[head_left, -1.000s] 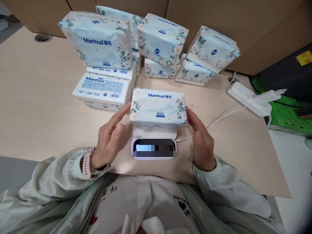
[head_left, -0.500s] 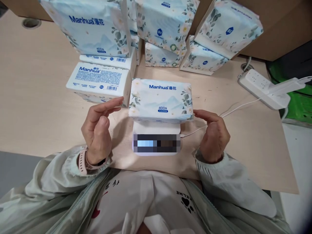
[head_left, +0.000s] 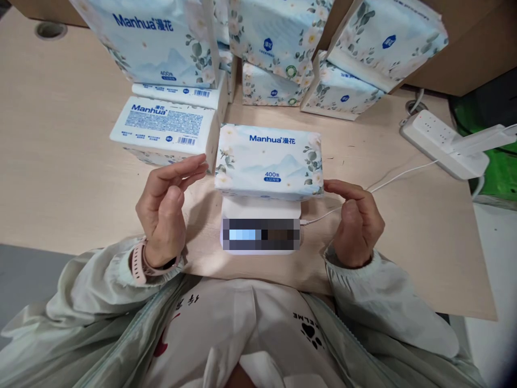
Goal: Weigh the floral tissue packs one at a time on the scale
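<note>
A tissue pack (head_left: 270, 161) printed with flowers and a blue mountain lies flat on a small white scale (head_left: 262, 209). The scale's display is blurred out, and a white cable runs from its right side. My left hand (head_left: 167, 210) is open beside the pack's left end, fingers stretched toward it, without holding it. At the other end, my right hand (head_left: 357, 223) is open too, its fingertips close to the pack's right edge; whether they touch it I cannot tell. Behind my left fingers lies another tissue pack (head_left: 161, 126), text side up.
Several more tissue packs (head_left: 278, 32) stand stacked along the back of the wooden table (head_left: 60, 134), before brown cardboard (head_left: 436, 54). On the right is a white power strip (head_left: 444, 145) with its cable. A round cable hole (head_left: 50, 30) is at the far left.
The view has shifted slightly, so the things on the table sit a little higher in the picture. Both hands keep their places beside the tissue pack on the scale.
</note>
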### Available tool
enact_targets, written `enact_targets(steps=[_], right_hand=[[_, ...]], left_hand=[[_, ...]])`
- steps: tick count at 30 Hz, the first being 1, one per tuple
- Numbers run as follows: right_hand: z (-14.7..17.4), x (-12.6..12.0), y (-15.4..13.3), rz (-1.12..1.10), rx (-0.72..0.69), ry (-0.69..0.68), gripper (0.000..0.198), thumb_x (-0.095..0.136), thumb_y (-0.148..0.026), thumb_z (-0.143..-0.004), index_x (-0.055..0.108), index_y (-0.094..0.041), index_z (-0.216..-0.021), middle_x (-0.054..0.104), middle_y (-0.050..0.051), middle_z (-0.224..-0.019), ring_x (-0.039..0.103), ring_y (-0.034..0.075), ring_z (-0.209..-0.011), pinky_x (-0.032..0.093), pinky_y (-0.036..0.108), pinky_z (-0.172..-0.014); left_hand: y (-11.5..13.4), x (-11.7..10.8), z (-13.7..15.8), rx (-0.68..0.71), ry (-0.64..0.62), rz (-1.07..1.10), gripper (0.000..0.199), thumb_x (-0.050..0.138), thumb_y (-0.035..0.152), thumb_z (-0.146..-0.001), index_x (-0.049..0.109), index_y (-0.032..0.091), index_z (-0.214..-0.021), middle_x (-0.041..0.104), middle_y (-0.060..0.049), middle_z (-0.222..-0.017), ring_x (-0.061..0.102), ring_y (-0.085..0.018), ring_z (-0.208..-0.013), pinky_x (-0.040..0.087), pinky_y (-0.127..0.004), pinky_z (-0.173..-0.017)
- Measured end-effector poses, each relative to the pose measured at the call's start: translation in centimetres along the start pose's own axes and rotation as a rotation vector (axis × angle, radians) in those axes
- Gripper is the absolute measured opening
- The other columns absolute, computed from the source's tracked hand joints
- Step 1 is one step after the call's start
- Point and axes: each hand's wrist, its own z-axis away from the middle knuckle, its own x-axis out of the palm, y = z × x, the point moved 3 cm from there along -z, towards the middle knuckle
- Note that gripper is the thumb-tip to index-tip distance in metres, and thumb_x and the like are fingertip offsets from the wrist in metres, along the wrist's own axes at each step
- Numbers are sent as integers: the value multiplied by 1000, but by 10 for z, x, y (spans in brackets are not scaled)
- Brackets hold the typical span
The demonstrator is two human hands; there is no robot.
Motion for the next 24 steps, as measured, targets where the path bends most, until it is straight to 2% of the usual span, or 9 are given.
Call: enact_targets(steps=[7,10,13,15,17,19,22,24], right_hand=[[1,0,-3,62,19,-22,31,56,-40,-113,83,-34,-127,85,4,-124,79,27,-119,65,51,-106],[-1,3,0,109,43,-63,33,57,-46,-112,80,-33,-132,84,5,-127,79,28,-121,63,55,-110],[-7,11,9,68,89,-198,54,64,-58,-107,66,-34,-155,75,9,-151,70,33,-143,53,64,-126],[-12,18,16,-28,118,-315,73,66,-65,-104,48,-38,-169,62,8,-169,59,34,-157,47,64,-134],[-19,23,23,-91,147,-370,82,66,-70,-103,38,-41,-174,53,6,-178,56,34,-161,48,62,-134],[-30,21,28,-79,177,-328,89,68,-74,-99,39,-38,-174,52,6,-178,55,35,-162,48,61,-135],[-53,3,35,-2,205,-164,98,73,-81,-92,44,-32,-172,55,9,-176,55,37,-162,46,61,-136],[-68,-14,43,68,225,-66,99,72,-81,-91,45,-32,-172,55,10,-175,53,37,-163,44,59,-138]], left_hand=[[1,2,1,22,-1,27,34,62,30,-110,84,18,-132,84,-10,-133,84,-23,-120,71,-34,-106],[2,1,3,36,16,18,31,64,30,-111,85,20,-132,84,-9,-134,83,-24,-121,71,-35,-106],[8,2,0,-69,-51,-52,33,73,34,-108,83,28,-138,80,-5,-144,78,-26,-135,67,-39,-118],[15,7,-8,-248,-182,-72,40,79,35,-104,81,31,-143,78,-3,-148,74,-30,-142,64,-46,-123],[23,19,-21,-443,-340,-40,41,80,35,-102,81,29,-143,78,-6,-147,73,-36,-143,64,-55,-122],[32,39,-38,-551,-467,25,38,79,32,-100,82,25,-138,79,-8,-145,71,-40,-144,61,-61,-123],[31,86,-65,-540,-603,119,39,75,24,-96,80,25,-135,75,-6,-149,65,-38,-150,53,-62,-130],[16,124,-78,-544,-664,176,42,69,21,-95,76,21,-137,72,-8,-154,62,-36,-152,49,-58,-133]])
